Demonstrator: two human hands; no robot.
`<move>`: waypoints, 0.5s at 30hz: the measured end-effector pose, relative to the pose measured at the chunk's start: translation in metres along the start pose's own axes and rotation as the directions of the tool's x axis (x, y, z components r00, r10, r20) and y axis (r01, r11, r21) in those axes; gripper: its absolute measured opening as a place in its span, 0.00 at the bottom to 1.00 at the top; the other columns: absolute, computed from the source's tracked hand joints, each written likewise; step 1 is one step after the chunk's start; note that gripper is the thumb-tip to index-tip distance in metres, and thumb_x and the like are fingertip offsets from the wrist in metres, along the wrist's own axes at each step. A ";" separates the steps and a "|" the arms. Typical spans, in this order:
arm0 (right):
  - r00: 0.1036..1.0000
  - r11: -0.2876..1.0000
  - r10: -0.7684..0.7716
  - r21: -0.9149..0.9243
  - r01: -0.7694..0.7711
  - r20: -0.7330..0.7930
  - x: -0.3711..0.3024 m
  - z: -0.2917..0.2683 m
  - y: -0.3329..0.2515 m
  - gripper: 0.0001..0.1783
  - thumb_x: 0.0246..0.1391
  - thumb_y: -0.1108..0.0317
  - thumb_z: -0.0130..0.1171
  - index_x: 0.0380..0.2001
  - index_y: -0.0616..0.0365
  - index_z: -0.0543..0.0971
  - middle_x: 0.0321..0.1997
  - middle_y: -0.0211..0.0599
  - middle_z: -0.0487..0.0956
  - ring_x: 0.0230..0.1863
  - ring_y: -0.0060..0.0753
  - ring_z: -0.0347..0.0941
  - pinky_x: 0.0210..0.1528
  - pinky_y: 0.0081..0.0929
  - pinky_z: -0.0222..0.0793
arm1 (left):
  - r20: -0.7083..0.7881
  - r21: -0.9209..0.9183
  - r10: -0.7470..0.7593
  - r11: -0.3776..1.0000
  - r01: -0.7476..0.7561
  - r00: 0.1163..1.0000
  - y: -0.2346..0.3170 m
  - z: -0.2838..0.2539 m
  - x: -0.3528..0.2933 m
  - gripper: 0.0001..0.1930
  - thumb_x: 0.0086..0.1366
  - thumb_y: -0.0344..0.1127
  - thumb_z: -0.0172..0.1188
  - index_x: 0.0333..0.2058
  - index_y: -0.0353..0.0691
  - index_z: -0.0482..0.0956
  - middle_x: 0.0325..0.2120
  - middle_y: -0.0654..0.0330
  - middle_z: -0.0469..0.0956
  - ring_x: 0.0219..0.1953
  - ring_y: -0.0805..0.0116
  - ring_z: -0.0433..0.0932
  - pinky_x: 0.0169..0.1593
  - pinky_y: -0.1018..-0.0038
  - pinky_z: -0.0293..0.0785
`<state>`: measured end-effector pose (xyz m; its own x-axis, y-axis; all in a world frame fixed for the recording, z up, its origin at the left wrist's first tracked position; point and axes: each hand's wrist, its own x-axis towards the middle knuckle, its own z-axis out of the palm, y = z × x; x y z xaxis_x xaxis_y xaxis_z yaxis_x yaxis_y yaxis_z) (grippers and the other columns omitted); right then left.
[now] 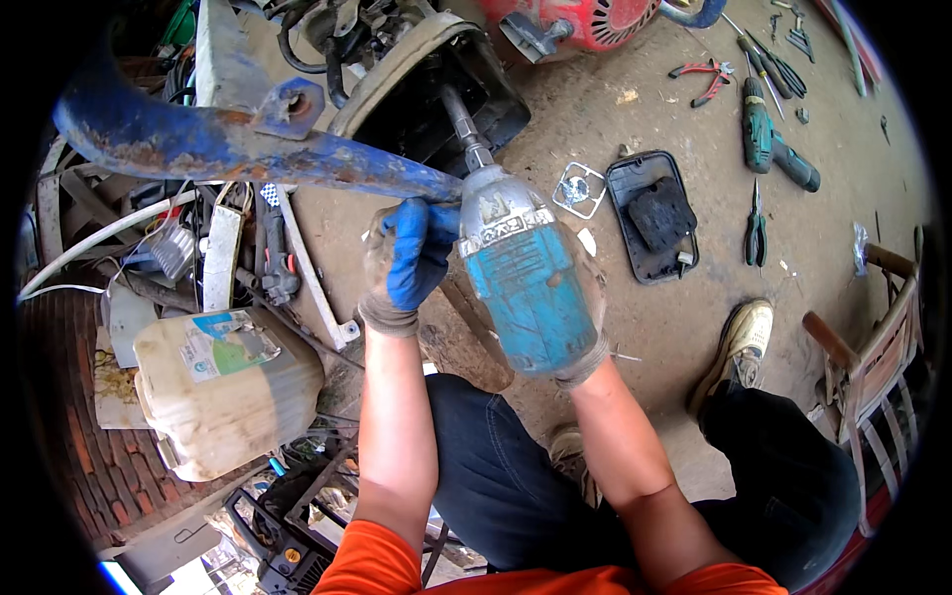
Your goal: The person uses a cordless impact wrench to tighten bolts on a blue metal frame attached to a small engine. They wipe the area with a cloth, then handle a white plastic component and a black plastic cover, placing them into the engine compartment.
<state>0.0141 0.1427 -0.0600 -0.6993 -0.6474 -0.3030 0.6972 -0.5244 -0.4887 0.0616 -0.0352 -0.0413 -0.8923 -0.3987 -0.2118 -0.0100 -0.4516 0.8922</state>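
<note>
A teal impact wrench (531, 297) with a worn silver head points up and away from me. A socket extension (458, 114) on its nose reaches into a dark opening in a dirty engine housing (397, 74). My right hand (593, 283), gloved, grips the wrench from behind; the tool's body hides most of its fingers. Beside the silver head, my left hand (405, 256) in a blue and grey glove has its fingers curled, with the front ones against the wrench. Just above that hand, a rusty blue bent metal tube (248, 149) crosses from the left.
On the floor to the right lie a black tray-like cover (625, 213), a white frame (579, 190), red-handled pliers (706, 79), a green cordless drill (759, 124) and dark pliers (757, 228). Left are a plastic jerrycan (233, 387) and scrap. A wooden chair (873, 347) stands right.
</note>
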 end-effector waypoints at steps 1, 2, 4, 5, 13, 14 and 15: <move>1.000 1.000 -0.009 -0.012 0.009 0.003 0.002 0.000 0.000 0.32 0.43 0.62 0.67 0.52 0.61 0.70 0.50 0.42 0.73 0.50 0.36 0.72 0.49 0.32 0.70 | -0.009 -0.009 0.000 1.000 0.000 1.000 -0.002 -0.002 0.001 0.16 0.65 0.44 0.57 0.36 0.33 0.80 0.32 0.56 0.81 0.34 0.68 0.78 0.40 0.71 0.73; 1.000 1.000 -0.017 -0.023 0.017 0.002 0.005 0.000 -0.001 0.33 0.43 0.62 0.68 0.52 0.61 0.70 0.50 0.42 0.73 0.50 0.36 0.72 0.49 0.32 0.70 | -0.018 -0.018 0.000 1.000 -0.001 1.000 -0.004 -0.004 0.002 0.16 0.65 0.44 0.57 0.36 0.34 0.80 0.32 0.57 0.81 0.34 0.69 0.78 0.39 0.72 0.73; 1.000 0.999 -0.025 -0.044 0.025 0.009 0.009 0.001 -0.002 0.33 0.42 0.62 0.68 0.52 0.62 0.70 0.49 0.43 0.73 0.49 0.37 0.72 0.49 0.33 0.70 | -0.033 -0.027 0.013 1.000 -0.014 0.999 -0.004 -0.002 0.001 0.16 0.65 0.44 0.57 0.36 0.34 0.80 0.30 0.58 0.81 0.32 0.70 0.78 0.37 0.73 0.73; 1.000 0.998 -0.026 -0.052 0.027 0.015 0.011 0.001 -0.002 0.33 0.42 0.62 0.68 0.52 0.62 0.70 0.49 0.43 0.73 0.49 0.37 0.72 0.49 0.33 0.70 | -0.035 -0.028 0.025 0.999 -0.026 0.999 -0.004 0.000 0.000 0.16 0.65 0.45 0.57 0.36 0.35 0.80 0.29 0.59 0.81 0.31 0.71 0.78 0.36 0.74 0.72; 0.995 0.981 -0.091 -0.167 0.095 0.032 0.015 0.006 -0.003 0.34 0.42 0.62 0.68 0.51 0.64 0.69 0.48 0.45 0.74 0.48 0.40 0.72 0.48 0.33 0.69 | -0.049 -0.102 0.041 0.994 -0.046 0.998 -0.009 -0.008 0.009 0.13 0.64 0.41 0.59 0.40 0.37 0.77 0.30 0.60 0.80 0.33 0.70 0.78 0.37 0.75 0.73; 0.992 0.968 -0.120 -0.216 0.125 0.037 0.015 0.007 -0.002 0.34 0.41 0.62 0.68 0.51 0.64 0.69 0.48 0.46 0.74 0.48 0.40 0.72 0.48 0.34 0.69 | -0.058 -0.122 0.041 0.991 -0.048 0.997 -0.010 -0.007 0.010 0.13 0.64 0.40 0.59 0.40 0.37 0.77 0.31 0.60 0.80 0.34 0.70 0.78 0.38 0.74 0.74; 0.988 0.949 -0.148 -0.274 0.155 0.046 0.016 0.008 -0.001 0.34 0.41 0.62 0.68 0.51 0.64 0.69 0.48 0.46 0.74 0.48 0.40 0.72 0.48 0.34 0.69 | -0.072 -0.140 0.041 0.989 -0.051 0.997 -0.009 -0.001 0.010 0.12 0.63 0.40 0.60 0.39 0.37 0.77 0.31 0.60 0.80 0.34 0.70 0.78 0.39 0.74 0.74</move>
<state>0.0036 0.1278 -0.0579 -0.7868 -0.5875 -0.1894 0.5103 -0.4463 -0.7351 0.0530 -0.0363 -0.0518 -0.8572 -0.4733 -0.2028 0.0992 -0.5382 0.8370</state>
